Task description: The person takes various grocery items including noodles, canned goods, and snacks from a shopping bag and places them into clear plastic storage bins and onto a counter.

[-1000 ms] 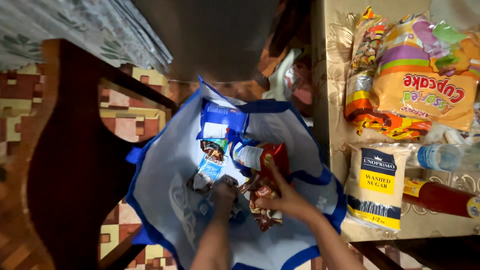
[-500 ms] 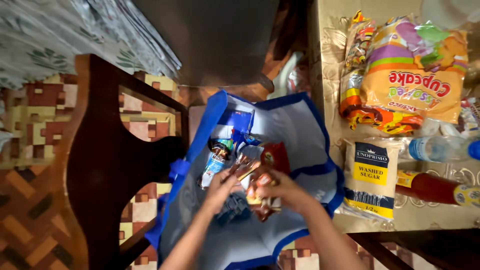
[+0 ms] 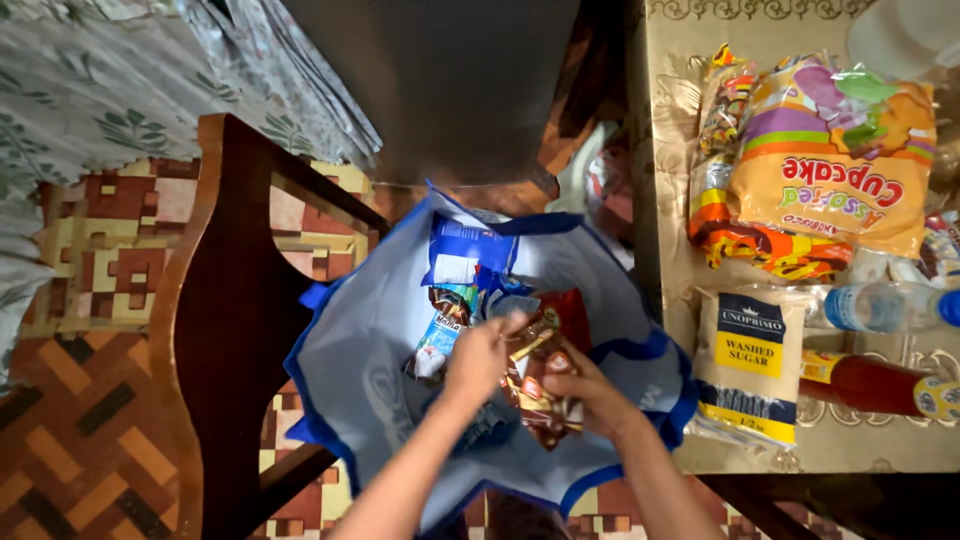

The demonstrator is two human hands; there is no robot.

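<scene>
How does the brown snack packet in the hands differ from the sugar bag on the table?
The brown snack packet is dark, shiny and crinkled; the sugar bag is pale with a dark blue and yellow label. The packet is gripped by the left hand and right hand over the open blue bag; the sugar bag lies untouched, flat on the gold table. The sugar bag looks larger. Both are sealed grocery packs.
</scene>
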